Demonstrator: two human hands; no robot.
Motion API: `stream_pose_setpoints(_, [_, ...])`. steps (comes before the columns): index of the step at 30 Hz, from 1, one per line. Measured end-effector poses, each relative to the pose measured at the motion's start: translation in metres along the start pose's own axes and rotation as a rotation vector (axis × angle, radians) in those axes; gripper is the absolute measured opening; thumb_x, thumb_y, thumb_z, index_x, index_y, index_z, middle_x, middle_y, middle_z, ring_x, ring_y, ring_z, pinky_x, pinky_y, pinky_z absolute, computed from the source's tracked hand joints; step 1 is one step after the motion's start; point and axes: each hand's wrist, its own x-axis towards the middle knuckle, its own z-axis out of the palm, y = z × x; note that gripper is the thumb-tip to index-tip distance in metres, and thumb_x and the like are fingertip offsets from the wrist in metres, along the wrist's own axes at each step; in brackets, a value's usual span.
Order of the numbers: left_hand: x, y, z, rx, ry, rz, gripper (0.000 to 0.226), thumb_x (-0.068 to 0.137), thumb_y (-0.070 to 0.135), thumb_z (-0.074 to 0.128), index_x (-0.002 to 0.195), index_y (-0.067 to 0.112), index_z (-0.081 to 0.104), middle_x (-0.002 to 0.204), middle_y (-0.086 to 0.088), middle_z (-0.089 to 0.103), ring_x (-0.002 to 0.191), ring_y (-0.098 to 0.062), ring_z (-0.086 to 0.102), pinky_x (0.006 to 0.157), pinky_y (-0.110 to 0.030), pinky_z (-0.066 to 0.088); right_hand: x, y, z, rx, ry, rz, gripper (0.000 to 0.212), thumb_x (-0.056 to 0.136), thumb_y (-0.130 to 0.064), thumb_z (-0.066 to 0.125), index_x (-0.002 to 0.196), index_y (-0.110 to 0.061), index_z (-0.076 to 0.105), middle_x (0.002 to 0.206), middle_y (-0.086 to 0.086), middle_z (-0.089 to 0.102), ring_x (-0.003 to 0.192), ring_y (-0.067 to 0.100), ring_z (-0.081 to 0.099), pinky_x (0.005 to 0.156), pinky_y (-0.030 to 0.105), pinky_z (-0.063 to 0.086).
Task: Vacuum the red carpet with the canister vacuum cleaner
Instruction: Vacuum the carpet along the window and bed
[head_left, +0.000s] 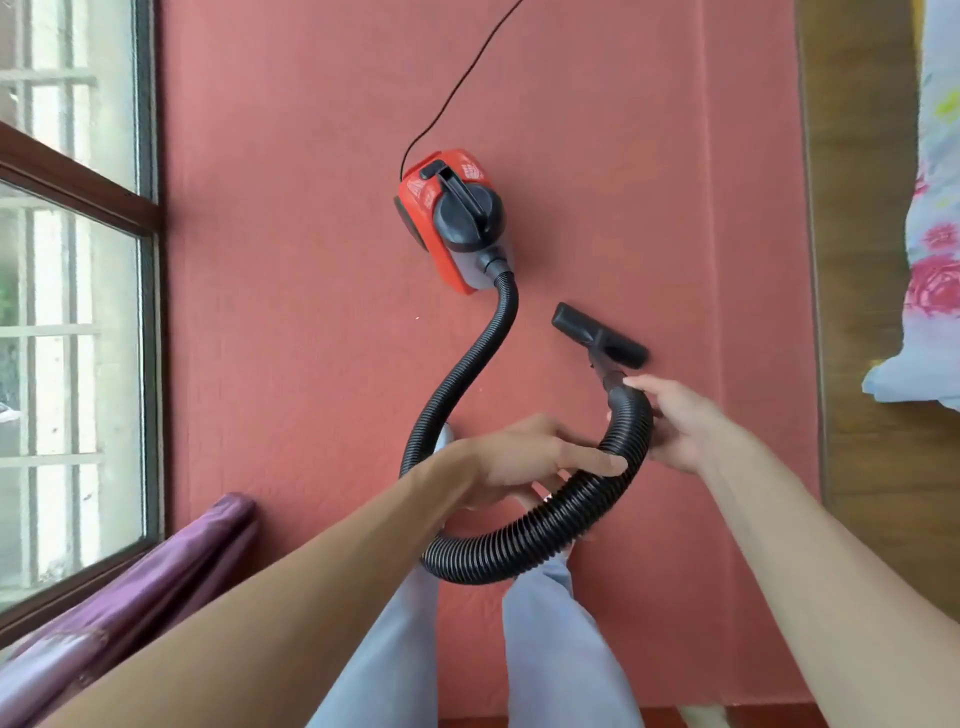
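Note:
A red and black canister vacuum (451, 221) stands on the red carpet (291, 270) ahead of me. Its ribbed black hose (498, 553) curls down past my legs and loops back up to a black floor nozzle (597, 336) lying on the carpet. My right hand (678, 426) grips the hose end just behind the nozzle, thumb on top. My left hand (524, 460) reaches across the loop with straight fingers, its fingertips touching the hose beside my right hand.
A thin black power cord (467, 67) runs from the canister to the far edge. A barred window (72, 270) lines the left, with a purple roll (130, 587) below it. A wooden surface (872, 270) with floral bedding (935, 218) borders the right.

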Motion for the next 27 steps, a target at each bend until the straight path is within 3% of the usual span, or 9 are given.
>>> stream_pose_setpoints(3, [0.002, 0.004, 0.018, -0.035, 0.049, 0.067, 0.042, 0.093, 0.034, 0.068, 0.115, -0.002, 0.067, 0.097, -0.017, 0.074, 0.079, -0.033, 0.073, 0.068, -0.04, 0.062, -0.006, -0.014, -0.006, -0.096, 0.02, -0.045, 0.023, 0.082, -0.024, 0.067, 0.097, -0.007, 0.061, 0.095, 0.013, 0.055, 0.089, 0.025, 0.048, 0.079, 0.037, 0.038])
stream_pose_setpoints(7, [0.006, -0.007, 0.044, -0.039, 0.086, 0.097, 0.04, 0.091, 0.032, 0.071, 0.111, -0.002, 0.067, 0.087, -0.012, 0.073, 0.081, -0.036, 0.072, 0.079, -0.055, 0.057, -0.011, -0.015, -0.013, -0.277, -0.042, -0.038, 0.018, 0.086, -0.027, 0.066, 0.09, -0.01, 0.063, 0.098, 0.014, 0.058, 0.092, 0.025, 0.05, 0.089, 0.037, 0.045])
stream_pose_setpoints(10, [0.008, -0.028, 0.061, -0.084, 0.065, 0.065, 0.027, 0.09, 0.03, 0.072, 0.103, 0.006, 0.07, 0.09, -0.013, 0.073, 0.079, -0.033, 0.071, 0.076, -0.046, 0.058, -0.013, 0.0, -0.017, -0.396, -0.1, -0.037, 0.016, 0.087, -0.027, 0.065, 0.093, -0.012, 0.066, 0.095, 0.013, 0.059, 0.085, 0.025, 0.051, 0.075, 0.035, 0.043])
stream_pose_setpoints(12, [0.01, -0.04, 0.067, -0.078, 0.045, 0.042, 0.029, 0.088, 0.03, 0.074, 0.104, 0.006, 0.071, 0.094, -0.016, 0.072, 0.081, -0.033, 0.069, 0.077, -0.044, 0.055, -0.008, 0.015, -0.02, -0.442, -0.102, -0.041, 0.029, 0.084, -0.028, 0.067, 0.104, -0.007, 0.069, 0.092, 0.014, 0.064, 0.08, 0.026, 0.055, 0.067, 0.032, 0.043])
stream_pose_setpoints(16, [0.01, -0.055, 0.07, -0.063, 0.041, 0.012, 0.031, 0.087, 0.026, 0.074, 0.107, 0.003, 0.069, 0.105, -0.026, 0.071, 0.084, -0.037, 0.069, 0.084, -0.049, 0.054, 0.0, 0.039, -0.017, -0.445, -0.101, -0.032, 0.039, 0.081, -0.025, 0.07, 0.111, -0.001, 0.068, 0.087, 0.015, 0.069, 0.08, 0.028, 0.061, 0.075, 0.038, 0.048])
stream_pose_setpoints(19, [0.007, -0.064, 0.063, -0.077, 0.042, 0.034, 0.024, 0.088, 0.025, 0.072, 0.106, 0.009, 0.07, 0.114, -0.032, 0.068, 0.085, -0.04, 0.071, 0.076, -0.043, 0.059, 0.006, 0.045, -0.006, -0.406, -0.117, -0.041, 0.041, 0.083, -0.024, 0.068, 0.117, -0.002, 0.064, 0.089, 0.014, 0.068, 0.08, 0.026, 0.059, 0.072, 0.035, 0.047])
stream_pose_setpoints(24, [0.007, -0.082, 0.038, -0.118, 0.087, 0.05, 0.016, 0.088, 0.024, 0.071, 0.097, 0.011, 0.071, 0.101, -0.023, 0.072, 0.082, -0.037, 0.071, 0.069, -0.039, 0.061, 0.023, 0.048, 0.027, -0.428, -0.081, -0.106, 0.051, 0.08, -0.027, 0.071, 0.123, -0.006, 0.054, 0.085, 0.01, 0.067, 0.054, 0.017, 0.057, 0.05, 0.022, 0.042])
stream_pose_setpoints(27, [0.005, -0.091, 0.02, -0.11, 0.118, 0.058, 0.019, 0.088, 0.024, 0.071, 0.1, 0.009, 0.071, 0.097, -0.017, 0.073, 0.084, -0.039, 0.071, 0.075, -0.047, 0.06, 0.031, 0.047, 0.046, -0.395, -0.061, -0.145, 0.044, 0.082, -0.027, 0.071, 0.115, -0.011, 0.046, 0.083, 0.009, 0.062, 0.055, 0.016, 0.051, 0.051, 0.024, 0.037])
